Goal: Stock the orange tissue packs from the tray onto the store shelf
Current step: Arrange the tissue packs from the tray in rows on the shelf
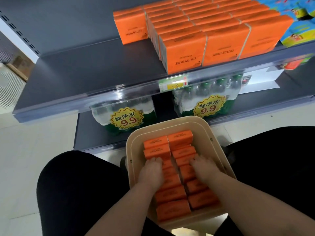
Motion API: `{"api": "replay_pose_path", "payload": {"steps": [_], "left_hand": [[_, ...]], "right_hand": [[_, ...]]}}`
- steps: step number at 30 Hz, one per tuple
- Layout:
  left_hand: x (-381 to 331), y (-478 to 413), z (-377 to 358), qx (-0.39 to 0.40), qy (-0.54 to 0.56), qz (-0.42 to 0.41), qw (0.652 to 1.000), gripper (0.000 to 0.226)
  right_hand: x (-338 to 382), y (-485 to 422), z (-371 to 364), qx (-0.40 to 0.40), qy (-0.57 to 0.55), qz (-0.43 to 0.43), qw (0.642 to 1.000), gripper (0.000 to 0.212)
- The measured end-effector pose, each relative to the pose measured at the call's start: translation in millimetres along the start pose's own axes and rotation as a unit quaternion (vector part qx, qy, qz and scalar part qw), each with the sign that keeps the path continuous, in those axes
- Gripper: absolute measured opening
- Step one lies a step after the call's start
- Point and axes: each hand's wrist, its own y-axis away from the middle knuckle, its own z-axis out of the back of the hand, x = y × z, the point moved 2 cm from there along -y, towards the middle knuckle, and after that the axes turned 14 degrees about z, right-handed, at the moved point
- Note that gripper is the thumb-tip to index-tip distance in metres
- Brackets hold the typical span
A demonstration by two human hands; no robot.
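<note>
Left hand (150, 172), right hand (203, 169) in tray (170, 121), curled on packs (156, 142).
We squeeze each bundle tight, lift straight up, fill bare shelf (85, 74) left of the stack (185, 51).

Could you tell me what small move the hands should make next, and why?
Probably lift a few orange packs out of the tray: the left hand and right hand lie on the two rows, grip unclear, and the shelf has bare room left of the stocked packs.
</note>
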Motion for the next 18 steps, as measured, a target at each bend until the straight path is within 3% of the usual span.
{"api": "replay_pose_path", "payload": {"steps": [12, 18], "left_hand": [[1.0, -0.8, -1.2, 0.019, -0.013, 0.013, 1.000, 0.024], [-3.3, -11.5, -15.4, 0.112, -0.043, 0.019, 0.993, 0.031]], "right_hand": [[2.4, -10.5, -6.2, 0.020, -0.027, -0.032, 0.999, 0.034], [7.6, 6.9, 42.8, -0.116, -0.001, -0.043, 0.992, 0.033]]}}
